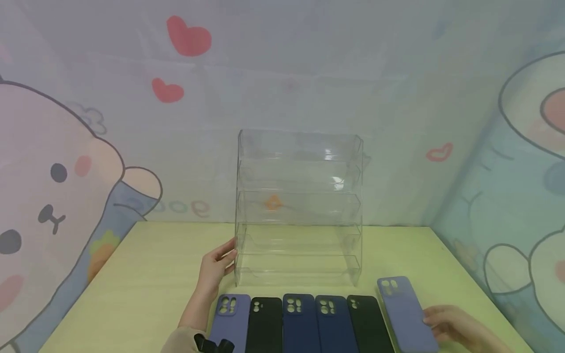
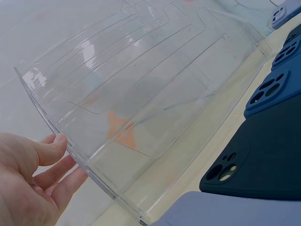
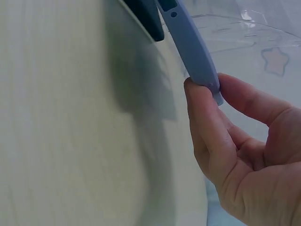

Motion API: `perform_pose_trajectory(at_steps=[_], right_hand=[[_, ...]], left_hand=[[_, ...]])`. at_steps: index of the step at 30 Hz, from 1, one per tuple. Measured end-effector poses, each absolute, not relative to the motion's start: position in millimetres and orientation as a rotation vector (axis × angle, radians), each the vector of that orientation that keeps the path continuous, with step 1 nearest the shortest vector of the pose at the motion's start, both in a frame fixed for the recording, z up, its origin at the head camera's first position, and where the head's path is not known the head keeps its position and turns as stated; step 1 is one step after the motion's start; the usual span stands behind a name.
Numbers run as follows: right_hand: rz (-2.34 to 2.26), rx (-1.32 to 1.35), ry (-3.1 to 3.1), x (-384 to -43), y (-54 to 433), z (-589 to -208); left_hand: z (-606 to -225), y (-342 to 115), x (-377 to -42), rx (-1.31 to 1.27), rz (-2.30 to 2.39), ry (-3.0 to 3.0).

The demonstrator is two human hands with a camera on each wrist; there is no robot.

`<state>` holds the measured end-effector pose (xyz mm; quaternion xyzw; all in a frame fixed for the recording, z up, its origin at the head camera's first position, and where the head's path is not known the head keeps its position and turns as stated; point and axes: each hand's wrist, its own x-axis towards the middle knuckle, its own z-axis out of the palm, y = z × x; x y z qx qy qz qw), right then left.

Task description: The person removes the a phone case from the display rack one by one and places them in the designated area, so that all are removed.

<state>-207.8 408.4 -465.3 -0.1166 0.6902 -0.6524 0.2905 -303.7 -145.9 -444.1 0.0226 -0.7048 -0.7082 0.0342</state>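
A clear tiered display rack [image 1: 299, 272] stands upright on the table. At its left side edge, my left hand [image 1: 213, 268] holds the panel with thumb and fingertips; the left wrist view shows this hand [image 2: 42, 176] against the rack's edge [image 2: 101, 181]. My right hand [image 1: 456, 326] pinches a lilac phone case [image 1: 408, 311] by its long right edge. In the right wrist view, thumb and fingers of the hand [image 3: 240, 146] meet across the case's edge [image 3: 197, 56], and the case is tilted above the table, casting a shadow.
Along the front lie another lilac case [image 1: 231, 323], a black case [image 1: 265, 323], two navy cases [image 1: 300, 323] and a second black case [image 1: 370, 323], side by side on the yellow table [image 1: 145, 279]. A cartoon-printed cloth [image 1: 282, 63] hangs behind the rack.
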Motion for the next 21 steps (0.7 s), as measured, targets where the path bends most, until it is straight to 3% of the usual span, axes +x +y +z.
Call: perform_pose_trajectory(at_steps=[21], right_hand=[[-1.65, -0.121, 1.85, -204, 401, -478]], left_hand=[[-445, -150, -300, 0.063, -2.161, -2.174]])
